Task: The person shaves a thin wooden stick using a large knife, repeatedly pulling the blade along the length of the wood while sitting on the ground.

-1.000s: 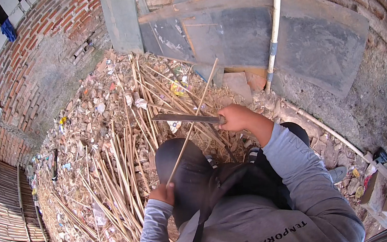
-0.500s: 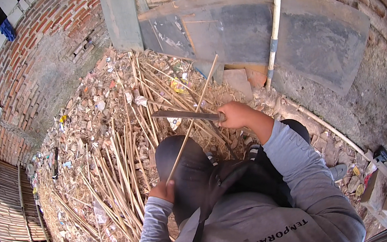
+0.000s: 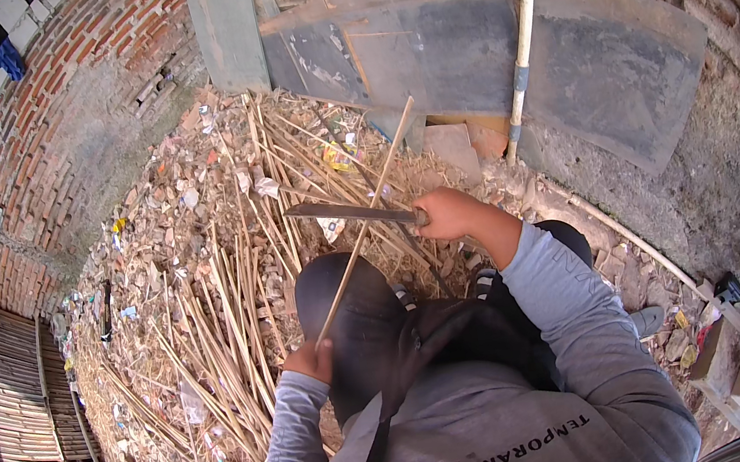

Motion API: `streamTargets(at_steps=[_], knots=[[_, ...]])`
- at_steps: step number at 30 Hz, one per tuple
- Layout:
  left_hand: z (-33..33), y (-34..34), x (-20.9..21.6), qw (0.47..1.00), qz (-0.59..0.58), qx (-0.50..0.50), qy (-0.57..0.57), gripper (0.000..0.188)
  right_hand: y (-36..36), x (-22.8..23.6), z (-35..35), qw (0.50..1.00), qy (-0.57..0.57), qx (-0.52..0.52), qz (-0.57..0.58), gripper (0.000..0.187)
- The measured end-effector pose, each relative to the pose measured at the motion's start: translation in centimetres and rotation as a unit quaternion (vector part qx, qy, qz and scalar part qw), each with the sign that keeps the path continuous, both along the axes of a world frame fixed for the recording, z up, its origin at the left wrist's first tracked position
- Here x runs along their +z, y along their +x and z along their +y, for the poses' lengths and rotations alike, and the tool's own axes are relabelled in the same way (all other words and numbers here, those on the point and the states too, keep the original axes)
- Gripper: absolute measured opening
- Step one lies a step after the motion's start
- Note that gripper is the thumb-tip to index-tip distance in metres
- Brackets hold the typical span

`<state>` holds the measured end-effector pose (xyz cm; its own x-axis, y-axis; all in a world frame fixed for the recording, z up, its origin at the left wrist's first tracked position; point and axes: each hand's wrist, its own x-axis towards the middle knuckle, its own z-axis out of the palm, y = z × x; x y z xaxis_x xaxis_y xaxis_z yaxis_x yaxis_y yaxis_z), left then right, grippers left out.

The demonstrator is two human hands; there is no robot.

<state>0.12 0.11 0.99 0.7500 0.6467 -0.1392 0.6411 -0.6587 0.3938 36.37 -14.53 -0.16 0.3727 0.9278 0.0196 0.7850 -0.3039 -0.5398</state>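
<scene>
My left hand [image 3: 310, 361] is closed round the lower end of a thin bamboo strip [image 3: 351, 265], which slants up and away to the right across my dark-trousered knee. My right hand [image 3: 452, 215] grips the handle of a machete [image 3: 348, 212], its long flat blade pointing left. Blade and strip cross a little beyond my knees; whether they touch I cannot tell for sure. Many similar bamboo strips [image 3: 229, 324] lie in a loose bundle on the ground left of my legs. More strips [image 3: 283, 163] lie further ahead.
Rubble and litter [image 3: 140, 294] cover the ground. Dark flat panels [image 3: 448, 47] lean against the brick wall ahead, with a white pipe [image 3: 525, 36] standing before them. A bamboo slat screen [image 3: 10, 380] is at far left, and a wooden box [image 3: 730, 368] at right.
The machete blade has tilted slightly, its tip rising a little along the strip. My left hand stays nearly in place, and the view has shifted slightly.
</scene>
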Motion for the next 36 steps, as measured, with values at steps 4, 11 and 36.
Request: streamTargets(at_steps=[4, 11, 36], knots=[[0.0, -0.2, -0.5, 0.998, -0.054, -0.004, 0.012, 0.049, -0.2, 0.4, 0.0, 1.000, -0.005, -0.004, 0.005, 0.035], [0.4, -0.5, -1.2, 0.998, -0.059, 0.002, 0.006, 0.047, -0.1, 0.2, 0.1, 1.000, -0.005, -0.004, 0.015, 0.032], [1.0, -0.5, -1.2, 0.999, -0.026, 0.011, -0.041, 0.043, -0.6, 1.1, 0.1, 0.999, -0.019, 0.001, 0.048, 0.034]])
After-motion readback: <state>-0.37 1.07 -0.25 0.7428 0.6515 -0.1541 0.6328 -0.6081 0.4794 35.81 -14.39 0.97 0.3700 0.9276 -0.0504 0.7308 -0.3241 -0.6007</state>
